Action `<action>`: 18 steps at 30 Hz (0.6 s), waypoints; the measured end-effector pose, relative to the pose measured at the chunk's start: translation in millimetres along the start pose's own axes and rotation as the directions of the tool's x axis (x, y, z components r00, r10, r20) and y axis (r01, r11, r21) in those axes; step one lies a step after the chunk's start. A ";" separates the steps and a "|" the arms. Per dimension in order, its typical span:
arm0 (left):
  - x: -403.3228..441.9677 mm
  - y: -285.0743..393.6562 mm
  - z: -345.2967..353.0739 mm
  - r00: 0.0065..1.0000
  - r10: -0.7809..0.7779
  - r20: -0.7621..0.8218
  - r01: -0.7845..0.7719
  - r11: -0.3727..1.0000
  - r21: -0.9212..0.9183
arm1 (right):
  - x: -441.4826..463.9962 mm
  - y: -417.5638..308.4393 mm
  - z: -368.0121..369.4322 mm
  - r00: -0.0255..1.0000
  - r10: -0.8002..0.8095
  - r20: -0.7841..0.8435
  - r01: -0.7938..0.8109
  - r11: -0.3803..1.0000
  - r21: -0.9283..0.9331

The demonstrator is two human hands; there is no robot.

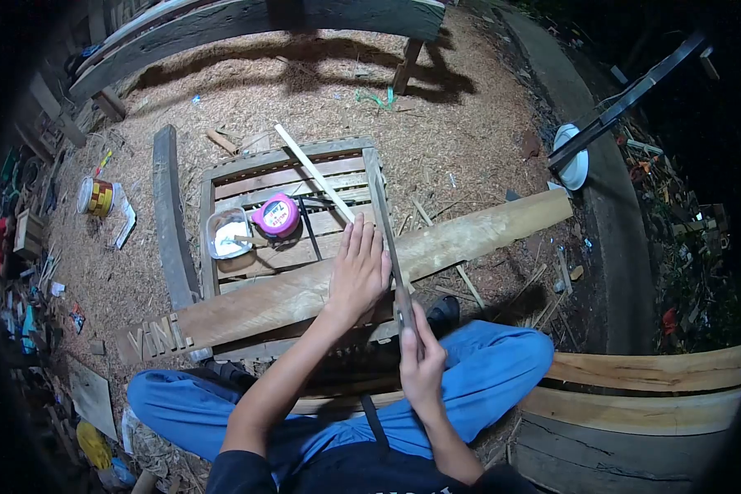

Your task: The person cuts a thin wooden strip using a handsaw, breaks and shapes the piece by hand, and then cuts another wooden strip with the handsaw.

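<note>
Pale wooden strip is slanting away from the far side of a long board, its near end lying under the person's left hand. That hand is resting with its fingers straight, its grip uncurled. At the board's near side, the right hand is gripping a thin tool, seen edge-on and reaching toward the board. Beyond the board, on a slatted counter, a tub of white material is sitting beside a round pink item. Small wooden pieces are forming letter-like shapes on the board's left end.
</note>
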State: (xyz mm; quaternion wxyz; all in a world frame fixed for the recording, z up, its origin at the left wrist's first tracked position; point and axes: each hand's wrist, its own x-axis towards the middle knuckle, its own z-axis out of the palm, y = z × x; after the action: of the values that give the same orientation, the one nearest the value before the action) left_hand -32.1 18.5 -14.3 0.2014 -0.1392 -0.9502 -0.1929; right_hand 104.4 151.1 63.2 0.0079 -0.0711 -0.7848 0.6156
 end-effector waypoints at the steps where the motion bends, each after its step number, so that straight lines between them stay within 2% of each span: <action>1: -4.1 0.6 1.3 1.000 -0.003 0.009 0.003 1.000 0.002 | 5.1 -6.1 1.0 1.000 0.002 0.015 -0.001 0.997 -0.076; 2: -3.4 -1.1 1.6 1.000 0.002 0.002 -0.002 1.000 0.000 | -0.6 -5.0 0.3 1.000 0.006 0.012 -0.005 0.998 -0.069; 4: 0.5 -1.8 0.3 1.000 0.004 -0.019 -0.004 1.000 -0.008 | -19.7 3.9 -9.9 0.990 -0.140 0.005 0.140 0.984 -0.112; 5: 1.5 -1.0 0.4 1.000 -0.002 -0.006 0.001 1.000 -0.008 | -32.7 16.1 -16.5 0.998 -0.061 0.002 0.061 0.995 -0.083; 6: 1.1 0.2 1.3 1.000 -0.010 0.012 0.010 1.000 -0.009 | -26.7 10.7 -16.3 0.998 -0.067 0.003 0.067 0.994 -0.090; 8: -0.6 -0.4 3.6 1.000 -0.010 0.018 0.010 1.000 -0.003 | -15.7 1.9 -7.1 0.984 -0.180 -0.008 0.178 0.976 -0.127; 9: -0.5 -0.8 2.8 1.000 -0.008 -0.002 0.008 1.000 -0.004 | -1.3 2.8 2.1 0.991 -0.129 -0.026 0.128 0.991 -0.030; 10: -0.6 -0.9 1.1 1.000 -0.007 -0.022 0.007 1.000 -0.004 | 6.1 -3.5 2.5 0.999 -0.041 0.001 0.041 0.995 -0.086; 12: -1.7 -1.7 0.2 0.999 0.004 -0.033 -0.004 1.000 -0.015 | -3.8 0.2 1.2 0.999 -0.036 0.003 0.036 0.999 -0.029; 14: -1.3 -2.3 3.0 0.999 -0.002 -0.034 0.001 1.000 -0.022 | -24.6 7.0 -7.3 0.976 -0.212 -0.053 0.208 0.975 -0.072; 15: 2.7 -2.7 2.4 0.999 -0.008 -0.044 0.007 1.000 -0.023 | -33.5 2.2 -12.1 0.996 -0.080 -0.030 0.077 0.993 -0.086; 18: -1.8 -0.3 1.5 1.000 0.000 -0.013 0.000 1.000 -0.019 | -11.5 4.2 -4.9 0.995 -0.096 -0.011 0.094 0.988 -0.119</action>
State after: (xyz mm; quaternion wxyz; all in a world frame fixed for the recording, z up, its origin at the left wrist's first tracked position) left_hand -31.1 18.6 -16.5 0.2062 -0.1400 -0.9470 -0.2027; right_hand 116.7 155.4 61.2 0.0396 -0.0392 -0.8224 0.5662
